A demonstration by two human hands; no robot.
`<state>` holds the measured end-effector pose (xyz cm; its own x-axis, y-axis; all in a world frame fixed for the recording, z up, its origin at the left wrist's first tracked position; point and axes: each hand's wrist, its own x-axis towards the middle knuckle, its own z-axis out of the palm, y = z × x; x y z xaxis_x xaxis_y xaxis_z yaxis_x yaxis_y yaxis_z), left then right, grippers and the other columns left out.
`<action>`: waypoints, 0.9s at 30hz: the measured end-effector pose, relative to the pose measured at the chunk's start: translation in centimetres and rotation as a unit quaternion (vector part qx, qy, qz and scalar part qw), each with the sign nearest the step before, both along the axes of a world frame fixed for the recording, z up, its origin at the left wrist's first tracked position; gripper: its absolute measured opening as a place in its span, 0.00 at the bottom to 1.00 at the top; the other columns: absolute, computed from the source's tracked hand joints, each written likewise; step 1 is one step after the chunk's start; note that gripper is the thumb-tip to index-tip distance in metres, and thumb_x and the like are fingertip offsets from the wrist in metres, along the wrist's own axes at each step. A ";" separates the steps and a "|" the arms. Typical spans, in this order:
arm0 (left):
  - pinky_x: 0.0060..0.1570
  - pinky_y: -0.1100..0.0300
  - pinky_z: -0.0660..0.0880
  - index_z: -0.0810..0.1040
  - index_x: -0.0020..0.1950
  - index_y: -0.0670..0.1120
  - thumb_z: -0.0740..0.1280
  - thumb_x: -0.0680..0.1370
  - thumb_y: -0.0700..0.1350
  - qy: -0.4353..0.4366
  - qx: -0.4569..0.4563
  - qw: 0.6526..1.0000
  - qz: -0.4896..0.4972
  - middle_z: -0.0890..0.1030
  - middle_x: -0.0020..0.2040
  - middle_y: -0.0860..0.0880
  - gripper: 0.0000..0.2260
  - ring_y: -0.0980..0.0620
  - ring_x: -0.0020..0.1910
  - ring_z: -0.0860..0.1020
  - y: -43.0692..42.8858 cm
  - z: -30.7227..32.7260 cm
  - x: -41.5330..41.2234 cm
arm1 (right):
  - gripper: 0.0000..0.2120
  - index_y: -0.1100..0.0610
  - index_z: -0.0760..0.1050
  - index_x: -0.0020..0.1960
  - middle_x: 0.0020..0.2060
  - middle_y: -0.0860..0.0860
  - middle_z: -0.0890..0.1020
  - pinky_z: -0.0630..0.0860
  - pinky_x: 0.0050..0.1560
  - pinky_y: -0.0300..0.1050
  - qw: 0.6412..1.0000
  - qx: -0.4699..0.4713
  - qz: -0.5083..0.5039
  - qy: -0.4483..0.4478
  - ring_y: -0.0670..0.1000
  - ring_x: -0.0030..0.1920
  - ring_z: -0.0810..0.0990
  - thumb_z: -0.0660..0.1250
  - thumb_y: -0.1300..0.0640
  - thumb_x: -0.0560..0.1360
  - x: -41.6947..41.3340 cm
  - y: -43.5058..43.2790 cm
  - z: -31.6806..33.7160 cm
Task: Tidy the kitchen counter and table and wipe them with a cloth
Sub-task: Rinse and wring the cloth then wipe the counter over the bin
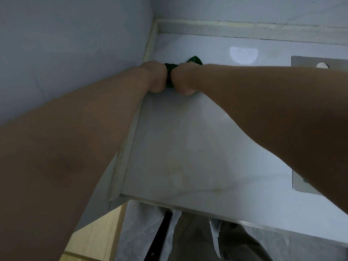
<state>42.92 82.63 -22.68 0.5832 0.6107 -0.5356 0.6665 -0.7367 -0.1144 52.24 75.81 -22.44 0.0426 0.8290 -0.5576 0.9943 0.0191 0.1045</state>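
A dark green cloth (194,60) is bunched between my two fists over the far left part of the pale marble counter (197,140). My left hand (154,77) grips one end of it, close to the side wall. My right hand (183,80) grips the other end, almost touching the left. Only a strip between the fists and a tuft beyond the right hand show; the rest of the cloth is hidden. Faint yellowish stains mark the counter nearer to me.
A grey wall (66,53) runs along the left with a low raised ledge (124,153). A back ledge (244,27) closes the far side. A metal sink rim (318,62) lies at the right. The counter's front edge (188,204) is below, with cabinet fronts and wooden floor beneath.
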 end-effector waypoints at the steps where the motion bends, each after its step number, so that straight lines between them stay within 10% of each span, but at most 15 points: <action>1: 0.53 0.54 0.72 0.79 0.58 0.38 0.60 0.81 0.41 0.005 -0.001 1.000 -0.005 0.79 0.59 0.39 0.11 0.41 0.59 0.77 -0.3 0.0 -0.3 | 0.04 0.59 0.72 0.47 0.37 0.53 0.71 0.69 0.46 0.46 1.000 -0.003 0.003 0.001 0.50 0.35 0.70 0.60 0.64 0.81 -0.4 -0.4 0.1; 22: 0.44 0.56 0.69 0.79 0.58 0.36 0.63 0.78 0.35 0.052 0.004 0.999 0.010 0.79 0.51 0.38 0.10 0.46 0.43 0.72 -7.8 -1.4 -8.0 | 0.03 0.57 0.69 0.48 0.35 0.53 0.69 0.69 0.47 0.47 0.995 0.038 0.091 0.002 0.54 0.46 0.72 0.62 0.62 0.80 -7.3 -8.9 0.2; 27: 0.46 0.56 0.69 0.78 0.53 0.39 0.60 0.82 0.42 0.013 0.007 1.000 0.023 0.77 0.47 0.41 0.09 0.45 0.44 0.73 -9.7 -1.9 -10.3 | 0.07 0.60 0.74 0.57 0.50 0.58 0.75 0.69 0.50 0.50 0.994 0.038 0.105 0.006 0.59 0.60 0.76 0.62 0.62 0.80 -8.9 -10.7 0.2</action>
